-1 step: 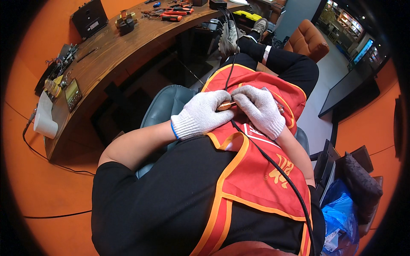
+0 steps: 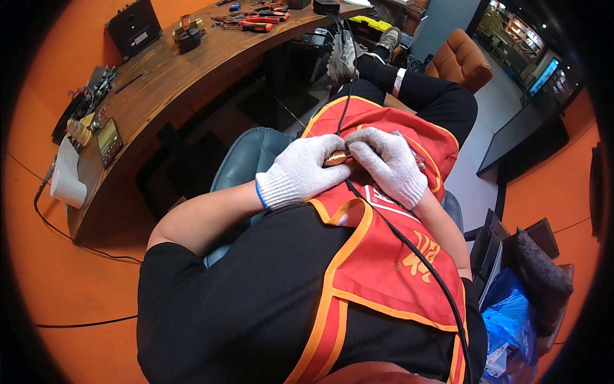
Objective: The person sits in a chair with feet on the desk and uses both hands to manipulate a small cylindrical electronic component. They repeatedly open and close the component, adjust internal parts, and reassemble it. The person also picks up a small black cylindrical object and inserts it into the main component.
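Both my hands wear white knit gloves and meet over the red apron (image 2: 396,121) on my lap. My left hand (image 2: 300,169) is closed around a small copper-coloured coil (image 2: 334,157), which looks like wound wire and shows between thumb and forefinger. Bent inward, the fingertips of my right hand (image 2: 387,163) pinch close together at the coil's right end; what they grip is hidden. A black cable (image 2: 409,246) runs down over the apron from beneath my hands. Partly covered by my right hand is a small shiny object (image 2: 419,160) whose kind I cannot make out.
A curved wooden desk (image 2: 185,77) at the left holds red-handled pliers (image 2: 256,24), a phone (image 2: 109,142) and a paper roll (image 2: 68,179). A brown chair (image 2: 460,61) stands far right. A blue plastic bag (image 2: 510,307) and a dark cushion (image 2: 542,275) lie at the lower right.
The copper-coloured coil has turned slightly between my fingers and shows a little more of its round side. My right fingertips have shifted very slightly beside it.
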### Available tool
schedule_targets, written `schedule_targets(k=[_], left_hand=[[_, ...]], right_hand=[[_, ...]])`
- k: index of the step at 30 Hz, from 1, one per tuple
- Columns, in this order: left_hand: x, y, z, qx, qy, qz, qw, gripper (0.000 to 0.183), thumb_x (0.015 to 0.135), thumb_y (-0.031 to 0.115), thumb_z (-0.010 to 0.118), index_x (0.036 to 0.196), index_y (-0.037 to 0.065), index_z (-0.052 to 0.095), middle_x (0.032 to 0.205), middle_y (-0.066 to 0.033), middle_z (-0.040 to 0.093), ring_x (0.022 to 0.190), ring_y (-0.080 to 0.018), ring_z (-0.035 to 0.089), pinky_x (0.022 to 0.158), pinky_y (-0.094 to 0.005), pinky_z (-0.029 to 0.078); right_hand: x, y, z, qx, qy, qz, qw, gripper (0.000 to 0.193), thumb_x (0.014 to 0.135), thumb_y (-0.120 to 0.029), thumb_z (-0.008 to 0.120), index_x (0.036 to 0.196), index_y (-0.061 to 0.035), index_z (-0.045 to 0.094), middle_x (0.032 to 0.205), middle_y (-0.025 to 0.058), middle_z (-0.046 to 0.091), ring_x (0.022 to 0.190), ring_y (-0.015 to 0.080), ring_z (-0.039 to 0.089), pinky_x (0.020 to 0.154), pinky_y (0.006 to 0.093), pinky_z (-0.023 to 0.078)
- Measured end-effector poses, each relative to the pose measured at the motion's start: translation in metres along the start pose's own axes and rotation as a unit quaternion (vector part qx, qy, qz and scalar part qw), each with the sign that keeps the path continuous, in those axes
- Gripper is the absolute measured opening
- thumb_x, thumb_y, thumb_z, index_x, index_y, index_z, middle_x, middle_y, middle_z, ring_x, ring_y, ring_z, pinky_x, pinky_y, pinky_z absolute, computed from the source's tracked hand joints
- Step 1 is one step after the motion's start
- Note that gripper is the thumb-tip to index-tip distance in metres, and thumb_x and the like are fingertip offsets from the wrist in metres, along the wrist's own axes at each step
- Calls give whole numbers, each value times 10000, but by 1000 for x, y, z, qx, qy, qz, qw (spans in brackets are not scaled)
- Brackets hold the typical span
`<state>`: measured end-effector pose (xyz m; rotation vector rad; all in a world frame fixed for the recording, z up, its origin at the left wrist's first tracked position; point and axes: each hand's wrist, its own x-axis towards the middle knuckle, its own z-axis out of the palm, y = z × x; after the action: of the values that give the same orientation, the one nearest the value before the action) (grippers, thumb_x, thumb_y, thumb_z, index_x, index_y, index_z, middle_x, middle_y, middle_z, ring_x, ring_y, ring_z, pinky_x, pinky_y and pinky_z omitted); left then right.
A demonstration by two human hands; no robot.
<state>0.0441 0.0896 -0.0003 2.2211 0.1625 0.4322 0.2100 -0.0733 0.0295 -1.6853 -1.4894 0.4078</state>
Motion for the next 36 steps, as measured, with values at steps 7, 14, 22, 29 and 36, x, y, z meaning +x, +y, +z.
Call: schedule_targets(k=[7,14,22,29,36], left_hand=[[2,-8,-2,-127,-15,-43,991,500,946,337,800,1277,-29,716,1110,-184,778,1010,-224,740,958,-360,569],[1,-5,0,-93,-16,-40,995,456,979,353,776,1255,-7,726,1123,-196,781,1026,-269,763,943,-381,581],[2,-2,0,-32,-8,2,999,485,948,387,764,1241,2,724,1148,-218,773,1072,-362,764,955,-420,590],[2,-3,-1,-33,-14,-31,999,518,931,383,778,1272,-3,718,1173,-236,770,1106,-366,758,987,-414,580],[4,-7,2,-86,0,15,996,477,949,360,776,1261,4,722,1132,-229,780,1067,-354,770,965,-407,586]], right_hand=[[2,8,1,5,15,-117,993,245,1050,-31,667,1290,-9,712,1252,128,733,1129,191,719,1004,305,570],[-2,0,-4,110,13,38,993,262,1059,-164,682,1262,-2,719,1229,139,735,1111,180,706,971,292,560],[0,0,-3,1,-3,-43,999,205,1071,-110,665,1217,20,728,1123,123,759,1007,163,728,925,296,573],[-2,-1,2,66,23,-17,997,217,1088,-108,646,1256,7,721,1164,117,756,1029,166,722,960,300,575],[4,2,4,-9,15,-72,997,219,1087,-113,659,1248,11,739,1071,116,783,940,160,736,898,287,582]])
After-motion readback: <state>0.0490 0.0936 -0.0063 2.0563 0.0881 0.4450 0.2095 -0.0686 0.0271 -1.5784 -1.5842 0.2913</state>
